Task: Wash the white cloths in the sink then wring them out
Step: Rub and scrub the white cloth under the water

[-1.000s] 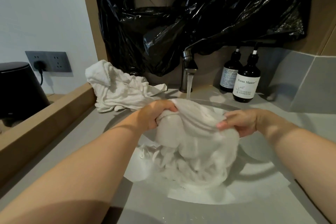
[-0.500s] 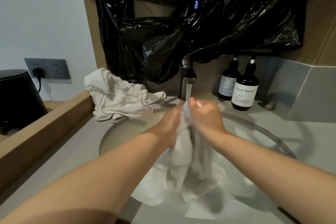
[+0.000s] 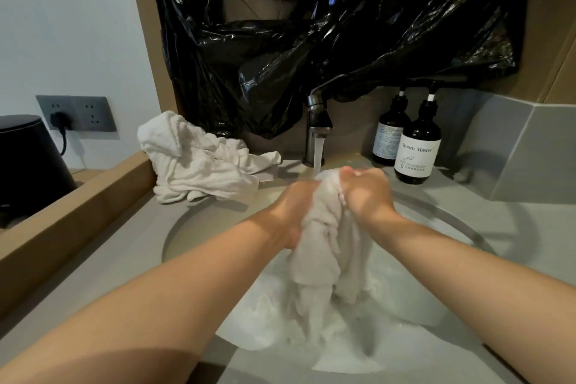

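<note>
A grey counter (image 3: 109, 259) runs along the wall, with a round sink (image 3: 212, 224) set into it. Far left stands a black pot (image 3: 28, 162) by a wall plug (image 3: 76, 113). Next comes a pile of white cloths (image 3: 199, 162), lying crumpled on the counter just beside the sink. It is hard to tell if these are washed or waiting.

The job looks to be in the washing part. The tap (image 3: 316, 125) is on, and the bottom of the sink is full of white suds (image 3: 274, 324). One wet cloth (image 3: 324, 243) is being washed. Its top is bunched up under the water and its lower end hangs down into the suds. It has not been wrung out yet, and the pile may need a turn too.

The left hand (image 3: 293, 212) is curled tight round the left side of the cloth. The right hand (image 3: 364, 193) is closed in a fist on the top of the cloth, right across from the left hand. The two hands are pressed close together with the cloth squeezed between them, likely to rub it.

Two dark bottles (image 3: 417, 150) stand at the right of the tap.
</note>
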A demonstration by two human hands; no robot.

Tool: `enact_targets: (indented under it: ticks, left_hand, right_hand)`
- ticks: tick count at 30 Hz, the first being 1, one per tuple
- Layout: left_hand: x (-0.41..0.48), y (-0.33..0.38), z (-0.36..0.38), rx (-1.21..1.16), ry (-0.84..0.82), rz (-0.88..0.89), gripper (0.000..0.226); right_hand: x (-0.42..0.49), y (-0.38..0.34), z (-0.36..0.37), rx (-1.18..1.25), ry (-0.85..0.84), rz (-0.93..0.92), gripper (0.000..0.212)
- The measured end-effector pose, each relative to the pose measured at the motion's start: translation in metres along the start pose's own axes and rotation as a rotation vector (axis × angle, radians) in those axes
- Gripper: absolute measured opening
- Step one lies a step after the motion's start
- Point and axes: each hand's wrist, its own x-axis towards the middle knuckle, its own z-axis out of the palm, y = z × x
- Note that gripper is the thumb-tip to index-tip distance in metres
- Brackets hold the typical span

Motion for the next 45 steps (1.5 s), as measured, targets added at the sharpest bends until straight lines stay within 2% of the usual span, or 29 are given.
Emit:
enact_targets:
  ticks: [3, 4, 6, 7, 9, 11, 12, 15, 18, 20, 21, 23, 25, 27, 29, 30, 32, 33, 34, 36, 37, 38, 40, 42, 44, 45]
  left_hand:
    - [0.004, 0.000, -0.007, -0.050, -0.015, 0.082, 0.037]
    - [0.004, 0.001, -0.009, -0.062, -0.038, 0.100, 0.038]
    - [-0.003, 0.006, -0.009, 0.000, -0.099, 0.092, 0.033]
    - [-0.006, 0.008, -0.009, 0.104, -0.083, 0.083, 0.031]
    - [-0.003, 0.004, -0.009, 0.511, -0.001, 0.126, 0.034]
    - [0.000, -0.003, -0.010, 0.930, 0.042, 0.218, 0.040]
    - [0.004, -0.003, -0.013, 0.992, 0.001, 0.286, 0.042]
    - [0.008, -0.004, -0.023, 0.761, -0.265, 0.323, 0.057]
    - [0.010, -0.007, -0.026, 0.856, -0.326, 0.331, 0.066]
    - [0.008, -0.004, -0.031, 0.785, -0.356, 0.301, 0.046]
    - [0.006, -0.002, -0.034, 0.663, -0.365, 0.308, 0.039]
    - [0.002, 0.006, -0.040, 0.397, -0.303, 0.334, 0.045]
    - [0.000, 0.012, -0.040, 0.263, -0.253, 0.361, 0.059]
    - [-0.002, 0.016, -0.038, 0.161, -0.205, 0.336, 0.049]
    - [-0.003, 0.020, -0.041, 0.042, -0.167, 0.304, 0.040]
    - [-0.004, 0.022, -0.042, -0.028, -0.148, 0.299, 0.038]
    - [-0.006, 0.025, -0.044, -0.144, -0.059, 0.292, 0.036]
    - [-0.006, 0.025, -0.044, -0.183, -0.008, 0.271, 0.037]
    - [-0.005, 0.025, -0.044, -0.209, 0.036, 0.258, 0.039]
    - [-0.006, 0.025, -0.045, -0.242, 0.094, 0.252, 0.035]
    - [-0.005, 0.025, -0.046, -0.245, 0.119, 0.255, 0.029]
    - [-0.005, 0.025, -0.046, -0.247, 0.129, 0.257, 0.025]
    - [-0.005, 0.024, -0.045, -0.214, 0.123, 0.250, 0.035]
    - [0.000, 0.018, -0.043, -0.178, 0.111, 0.214, 0.046]
    - [0.007, 0.009, -0.036, -0.144, 0.088, 0.159, 0.045]
    - [0.007, 0.006, -0.022, -0.113, 0.081, 0.154, 0.045]
  right_hand:
    - [-0.025, -0.009, 0.013, -0.129, -0.085, -0.307, 0.043]
    - [-0.028, -0.012, 0.013, -0.148, -0.099, -0.345, 0.046]
    - [-0.014, -0.008, 0.006, -0.142, -0.093, -0.268, 0.051]
    - [-0.003, -0.003, 0.000, -0.141, -0.093, -0.191, 0.051]
    - [0.020, 0.014, -0.011, -0.077, -0.123, 0.008, 0.042]
    - [0.029, 0.021, -0.016, 0.030, -0.188, 0.125, 0.032]
    - [0.032, 0.021, -0.016, 0.086, -0.227, 0.139, 0.029]
    - [0.032, 0.012, -0.014, 0.161, -0.301, 0.167, 0.034]
    - [0.031, 0.010, -0.013, 0.180, -0.300, 0.169, 0.045]
    - [0.034, 0.012, -0.015, 0.184, -0.356, 0.197, 0.057]
    - [0.037, 0.014, -0.019, 0.224, -0.445, 0.229, 0.066]
    - [0.043, 0.020, -0.030, 0.271, -0.712, 0.297, 0.088]
    - [0.046, 0.031, -0.041, 0.222, -1.011, 0.308, 0.088]
    - [0.042, 0.045, -0.044, -0.047, -1.242, 0.253, 0.089]
    - [0.034, 0.054, -0.039, -0.343, -1.357, 0.247, 0.098]
    - [0.032, 0.056, -0.035, -0.389, -1.402, 0.219, 0.087]
    - [0.033, 0.057, -0.033, -0.284, -1.375, 0.192, 0.058]
    - [0.034, 0.056, -0.037, -0.205, -1.318, 0.226, 0.054]
    - [0.037, 0.056, -0.042, -0.108, -1.250, 0.273, 0.058]
    - [0.042, 0.053, -0.052, 0.108, -1.076, 0.357, 0.084]
    - [0.041, 0.046, -0.055, 0.196, -0.958, 0.370, 0.084]
    - [0.041, 0.038, -0.055, 0.292, -0.841, 0.376, 0.076]
    - [0.036, 0.014, -0.048, 0.446, -0.613, 0.395, 0.061]
    - [0.026, -0.006, -0.033, 0.492, -0.399, 0.317, 0.051]
    - [0.007, -0.019, -0.015, 0.379, -0.191, 0.129, 0.033]
    - [-0.003, -0.021, -0.006, 0.313, -0.136, 0.024, 0.038]
